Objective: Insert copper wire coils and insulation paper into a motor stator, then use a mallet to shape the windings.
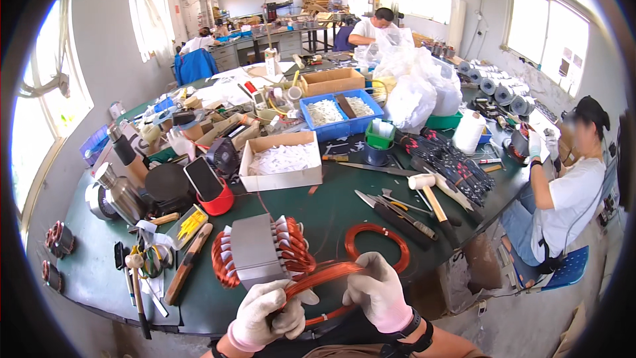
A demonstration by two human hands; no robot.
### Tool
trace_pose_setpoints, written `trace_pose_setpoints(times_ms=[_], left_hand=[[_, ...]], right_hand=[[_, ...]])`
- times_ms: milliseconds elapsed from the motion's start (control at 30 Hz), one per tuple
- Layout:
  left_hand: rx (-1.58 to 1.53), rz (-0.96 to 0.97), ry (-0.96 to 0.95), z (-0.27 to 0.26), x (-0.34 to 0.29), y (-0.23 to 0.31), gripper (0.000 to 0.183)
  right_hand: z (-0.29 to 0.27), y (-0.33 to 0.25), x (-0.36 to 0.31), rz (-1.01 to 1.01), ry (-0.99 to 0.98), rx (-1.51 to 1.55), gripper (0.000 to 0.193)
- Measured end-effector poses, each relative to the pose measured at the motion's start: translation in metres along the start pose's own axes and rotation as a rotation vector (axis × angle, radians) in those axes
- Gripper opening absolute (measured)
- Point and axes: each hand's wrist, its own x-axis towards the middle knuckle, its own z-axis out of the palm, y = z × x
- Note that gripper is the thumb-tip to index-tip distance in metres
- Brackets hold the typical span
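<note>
Both my hands wear white gloves with pink cuffs. Between them, near the table's front edge, they hold a bundle of copper wire [326, 277] bent into a loop. My left hand [270, 310] is closed round the bundle's left end, and my right hand [376, 293] grips its right end. Just beyond my left hand lies a grey motor stator core [250, 246], with copper windings and white insulating slips sticking out at both ends. A second coil of copper wire [401, 246] rests flat on the table, beyond my right hand.
A mallet [430, 197], knives and scissors lie at the right; another hammer [136, 278] and scissors lie left. A red cup [217, 200] holds a phone. Behind stand a white box of slips [281, 179] and a blue tray [341, 130]. A person [563, 179] sits at the right.
</note>
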Motion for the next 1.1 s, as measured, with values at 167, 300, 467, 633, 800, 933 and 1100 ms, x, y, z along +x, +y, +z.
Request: trace_pose_setpoints(times_ms=[167,300,467,633,800,933,1100], left_hand=[[0.621,-0.409,0.165,0.008,-0.003,0.041,0.026],[0.455,-0.075,0.138,-0.001,-0.01,0.031,0.015],[0.007,0.267,0.165,-0.009,-0.019,-0.016,0.021],[-0.001,0.258,0.24,-0.003,-0.008,-0.018,0.022],[0.006,0.284,0.224,-0.003,-0.01,-0.029,0.024],[0.01,0.237,0.044,-0.003,-0.008,-0.031,0.031],[-0.022,0.096,0.249,0.002,0.0,-0.02,0.03]], right_hand=[[0.004,-0.03,0.009,-0.092,-0.288,-0.53,0.019],[0.0,-0.041,0.023,-0.14,-0.441,-0.824,0.009],[0.015,-0.029,0.023,-0.158,-0.228,-0.595,0.015],[0.004,-0.019,0.011,-0.243,-0.154,-0.547,0.009],[-0.001,-0.012,0.002,-0.144,-0.12,-0.492,0.007],[-0.007,-0.01,0.008,-0.181,-0.085,-0.546,0.011],[-0.01,-0.01,0.009,-0.054,-0.024,-0.526,0.008]])
